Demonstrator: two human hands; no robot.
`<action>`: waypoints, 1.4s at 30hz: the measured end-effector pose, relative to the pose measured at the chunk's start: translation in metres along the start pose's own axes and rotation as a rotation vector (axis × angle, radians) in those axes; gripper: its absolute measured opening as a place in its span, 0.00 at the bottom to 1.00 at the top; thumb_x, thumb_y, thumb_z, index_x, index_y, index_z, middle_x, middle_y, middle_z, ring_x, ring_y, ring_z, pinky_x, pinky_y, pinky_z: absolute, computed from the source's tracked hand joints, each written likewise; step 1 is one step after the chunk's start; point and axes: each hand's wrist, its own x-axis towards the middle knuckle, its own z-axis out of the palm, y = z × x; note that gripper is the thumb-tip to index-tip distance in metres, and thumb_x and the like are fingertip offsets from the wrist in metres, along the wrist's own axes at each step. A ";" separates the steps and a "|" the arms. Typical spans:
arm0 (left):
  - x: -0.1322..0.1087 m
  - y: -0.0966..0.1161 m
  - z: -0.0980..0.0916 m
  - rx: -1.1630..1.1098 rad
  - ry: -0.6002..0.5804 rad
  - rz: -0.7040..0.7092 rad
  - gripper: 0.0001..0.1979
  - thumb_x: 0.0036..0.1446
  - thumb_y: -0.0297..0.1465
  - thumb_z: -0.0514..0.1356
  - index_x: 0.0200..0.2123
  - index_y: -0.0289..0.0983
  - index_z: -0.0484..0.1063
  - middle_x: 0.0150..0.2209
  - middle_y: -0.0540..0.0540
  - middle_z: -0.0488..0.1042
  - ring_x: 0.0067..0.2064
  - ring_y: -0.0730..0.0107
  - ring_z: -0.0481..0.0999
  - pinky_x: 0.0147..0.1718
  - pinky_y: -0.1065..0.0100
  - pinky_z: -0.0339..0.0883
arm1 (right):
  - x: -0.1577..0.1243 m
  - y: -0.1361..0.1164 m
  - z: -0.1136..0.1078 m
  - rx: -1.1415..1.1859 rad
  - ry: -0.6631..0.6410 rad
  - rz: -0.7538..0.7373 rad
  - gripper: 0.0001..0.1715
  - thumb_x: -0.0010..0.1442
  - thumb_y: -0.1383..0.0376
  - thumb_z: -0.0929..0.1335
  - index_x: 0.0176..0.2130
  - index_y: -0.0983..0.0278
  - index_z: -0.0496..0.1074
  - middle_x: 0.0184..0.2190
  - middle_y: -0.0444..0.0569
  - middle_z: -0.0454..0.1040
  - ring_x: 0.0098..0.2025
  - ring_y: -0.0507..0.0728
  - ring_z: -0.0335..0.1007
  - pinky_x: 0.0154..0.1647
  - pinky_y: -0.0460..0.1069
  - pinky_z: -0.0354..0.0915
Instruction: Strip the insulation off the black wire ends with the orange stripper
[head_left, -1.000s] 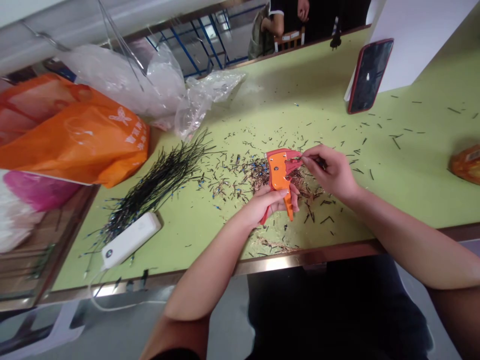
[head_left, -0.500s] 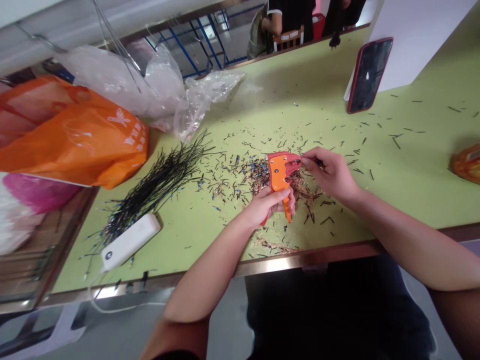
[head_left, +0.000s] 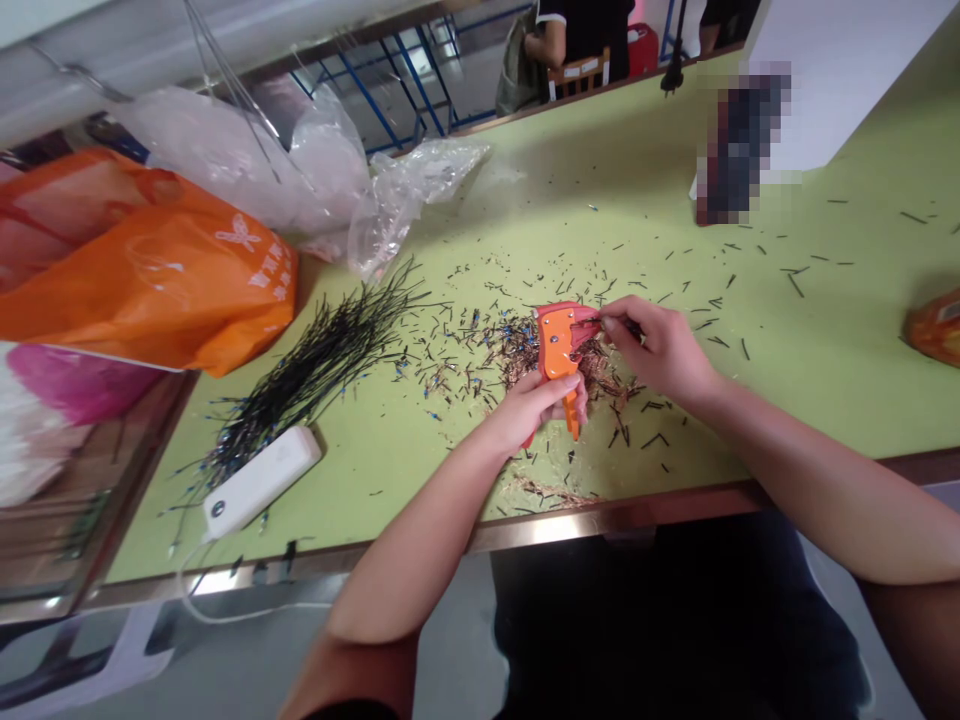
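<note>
My left hand (head_left: 534, 408) is wrapped around the handles of an orange and red wire stripper (head_left: 556, 342), whose jaws point right. At those jaws, my right hand (head_left: 667, 348) pinches a thin black wire (head_left: 634, 328), mostly hidden by the fingers. Beneath the tool lies a heap of cut scraps (head_left: 519, 345), with black insulation bits, blue pieces and copper-coloured strands. To the left is a long bundle of black wires (head_left: 319, 360), some with blue ends.
A white power bank (head_left: 262, 482) with a cable lies by the wire bundle. An orange bag (head_left: 150, 265) and clear plastic bags (head_left: 330, 160) sit at the left. A blurred phone (head_left: 742, 150) leans on a white box (head_left: 832, 90). A person (head_left: 592, 40) is beyond the green table (head_left: 825, 330).
Both hands and the stripper stay almost in place, with only a very slight shift. The phone now appears pixelated.
</note>
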 end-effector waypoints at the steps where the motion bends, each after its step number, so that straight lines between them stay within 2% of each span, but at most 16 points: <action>1: 0.000 0.000 0.000 0.009 0.002 -0.001 0.20 0.57 0.47 0.70 0.34 0.36 0.74 0.29 0.50 0.75 0.32 0.71 0.79 0.36 0.66 0.75 | 0.000 0.000 0.000 -0.006 -0.004 -0.001 0.09 0.72 0.62 0.66 0.43 0.63 0.76 0.31 0.47 0.79 0.28 0.53 0.70 0.31 0.49 0.65; 18: 0.000 -0.002 0.002 0.035 0.002 0.006 0.18 0.59 0.46 0.68 0.32 0.37 0.72 0.27 0.51 0.73 0.30 0.73 0.77 0.35 0.67 0.73 | 0.000 -0.002 -0.004 -0.140 -0.001 -0.104 0.08 0.71 0.66 0.66 0.39 0.62 0.75 0.30 0.47 0.80 0.27 0.52 0.70 0.28 0.49 0.63; 36: 0.000 -0.001 0.000 0.025 -0.008 -0.001 0.18 0.59 0.45 0.67 0.34 0.36 0.71 0.28 0.50 0.74 0.30 0.71 0.77 0.35 0.65 0.73 | -0.001 -0.003 -0.004 -0.200 0.005 -0.131 0.07 0.69 0.69 0.66 0.39 0.63 0.74 0.30 0.48 0.80 0.26 0.51 0.70 0.27 0.49 0.61; 42: 0.000 -0.001 0.005 0.062 -0.015 0.024 0.21 0.60 0.48 0.67 0.28 0.37 0.69 0.25 0.52 0.70 0.28 0.73 0.73 0.32 0.66 0.70 | -0.002 -0.003 -0.003 -0.182 0.000 -0.108 0.07 0.69 0.68 0.65 0.40 0.63 0.74 0.31 0.48 0.80 0.27 0.52 0.70 0.28 0.49 0.63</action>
